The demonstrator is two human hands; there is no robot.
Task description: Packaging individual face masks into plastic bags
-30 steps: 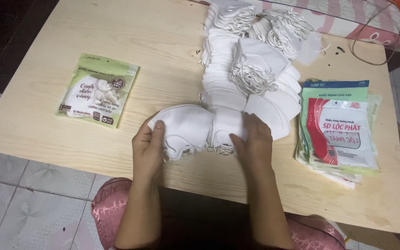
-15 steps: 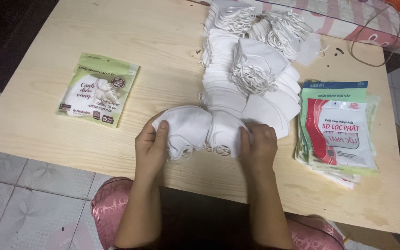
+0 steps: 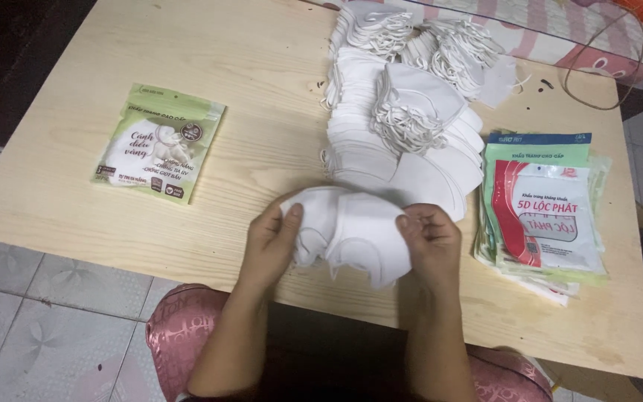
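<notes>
Left hand (image 3: 269,242) and right hand (image 3: 432,246) cover both ends of the small stack of white masks (image 3: 347,234), so ear loops there can't be seen, nor the exact count. Lower packets in the packet stack (image 3: 545,216) mostly hidden under the top one. Table (image 3: 113,231) top edge cut off by frame. Forearms cut off at bottom.

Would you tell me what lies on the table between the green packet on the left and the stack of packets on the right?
In the head view, the white masks and both hands' bundle.
</notes>
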